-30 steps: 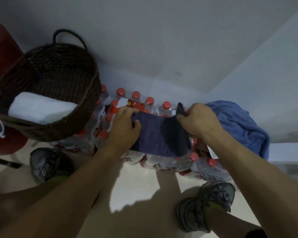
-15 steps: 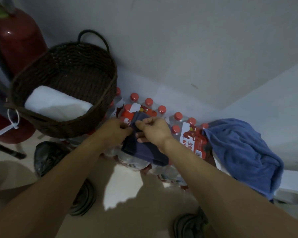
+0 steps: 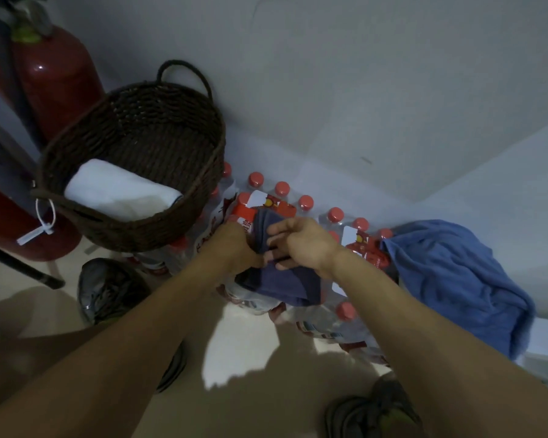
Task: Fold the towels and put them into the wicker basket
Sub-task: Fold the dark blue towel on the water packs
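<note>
Dark towel (image 3: 279, 279) lies on the bottles (image 3: 304, 203), both hands (image 3: 266, 245) together pinching its left edge beside the wicker basket (image 3: 133, 229).

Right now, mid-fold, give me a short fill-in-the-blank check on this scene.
1. Both hands, left and right, hold the dark ____ towel.
2. The folded towel inside the wicker basket is ____.
3. The unfolded blue towel lies to the ____ of the hands.
4. The bottles under the towel have ____ caps.

Missing words: navy; white; right; red
</note>
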The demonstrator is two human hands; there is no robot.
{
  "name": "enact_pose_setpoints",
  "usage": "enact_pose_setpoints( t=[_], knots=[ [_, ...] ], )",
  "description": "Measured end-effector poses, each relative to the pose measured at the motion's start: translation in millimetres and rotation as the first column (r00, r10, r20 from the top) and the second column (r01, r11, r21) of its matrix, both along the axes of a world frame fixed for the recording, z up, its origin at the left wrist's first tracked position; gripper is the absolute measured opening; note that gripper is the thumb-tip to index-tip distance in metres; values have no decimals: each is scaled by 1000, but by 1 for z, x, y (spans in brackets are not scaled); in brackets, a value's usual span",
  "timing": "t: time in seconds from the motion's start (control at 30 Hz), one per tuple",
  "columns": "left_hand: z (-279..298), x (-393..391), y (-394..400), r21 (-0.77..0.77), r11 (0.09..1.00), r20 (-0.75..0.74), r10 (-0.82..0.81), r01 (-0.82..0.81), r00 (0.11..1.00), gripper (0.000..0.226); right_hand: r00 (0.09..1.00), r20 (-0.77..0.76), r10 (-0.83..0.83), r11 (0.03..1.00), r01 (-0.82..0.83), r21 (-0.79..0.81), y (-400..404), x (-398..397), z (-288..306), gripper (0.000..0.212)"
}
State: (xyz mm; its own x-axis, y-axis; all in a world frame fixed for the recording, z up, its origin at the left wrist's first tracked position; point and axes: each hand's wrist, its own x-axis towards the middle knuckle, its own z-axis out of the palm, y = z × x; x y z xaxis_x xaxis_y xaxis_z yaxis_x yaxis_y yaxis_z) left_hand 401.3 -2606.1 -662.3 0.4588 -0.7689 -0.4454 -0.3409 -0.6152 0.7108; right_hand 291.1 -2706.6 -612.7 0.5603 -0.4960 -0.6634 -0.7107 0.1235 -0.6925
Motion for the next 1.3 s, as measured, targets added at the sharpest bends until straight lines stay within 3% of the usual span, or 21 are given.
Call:
enact_pose_setpoints(
  t=[0.03, 0.07, 0.13, 0.2, 0.27, 0.3, 0.4, 0.5, 0.63, 0.73, 0.8, 0.9, 1.0, 1.1, 1.2, 1.23, 1.3],
  knots=[
    [3, -1, -1, -26, 1000, -22, -3, 2, 1000, 23, 994, -28, 104, 972, -108, -208, -4, -5, 4, 28],
    [8, -2, -2, -72, 997, -38, -7, 4, 999, 24, 976, -65, 209, 858, -215, -467, -8, -11, 8, 26],
    [21, -5, -6, -194, 980, -41, -60, 51, 997, 24, 922, -86, 379, 526, -291, -799, -14, -23, 22, 35],
    [39, -10, -11, -301, 941, -49, -176, 153, 983, 27, 830, -171, 530, 344, -395, -852, -19, -35, 36, 68],
    [55, -17, -16, -372, 892, -46, -296, 259, 954, 25, 753, -345, 561, 259, -555, -790, -28, -47, 50, 87],
    [61, -20, -18, -402, 871, -50, -329, 283, 943, 23, 717, -422, 554, 237, -622, -746, -34, -53, 56, 82],
    [70, -29, -23, -499, 823, -89, -359, 271, 929, 24, 628, -590, 507, 142, -737, -661, -52, -78, 71, 36],
    [64, -43, -25, -554, 792, -48, -338, 257, 940, 23, 664, -517, 540, 250, -713, -655, -62, -115, 76, 30],
    [42, -62, -23, -550, 822, -82, -232, 150, 969, 25, 892, -115, 438, 675, -410, -613, -59, -162, 60, 17],
    [27, -75, -25, -540, 834, -66, -176, 113, 982, 24, 960, 6, 280, 794, -228, -563, -51, -181, 41, 33],
    [23, -85, -27, -541, 837, -98, -152, 76, 983, 24, 979, 86, 187, 823, -108, -558, -45, -185, 32, 43],
    [17, -96, -29, -503, 864, -267, -193, 35, 944, 38, 962, 270, -38, 863, 168, -476, -38, -182, 21, 61],
    [8, -102, -34, -496, 868, -252, -164, 18, 954, 27, 932, 327, -158, 852, 296, -431, -39, -181, 9, 66],
    [1, -107, -45, -465, 885, -166, -46, -37, 985, 33, 932, 259, -255, 810, 352, -469, -47, -186, -8, 54],
    [0, -111, -56, -443, 888, -327, -29, -127, 945, 69, 840, 268, -473, 687, 541, -485, -52, -183, -22, 30],
    [-1, -112, -59, -450, 888, -269, -37, -92, 962, 80, 835, 258, -485, 665, 544, -512, -51, -181, -24, 29],
    [-4, -113, -61, -468, 878, 66, -81, 102, 995, 82, 913, 199, -356, 616, 389, -685, -45, -179, -27, 34]
  ],
)
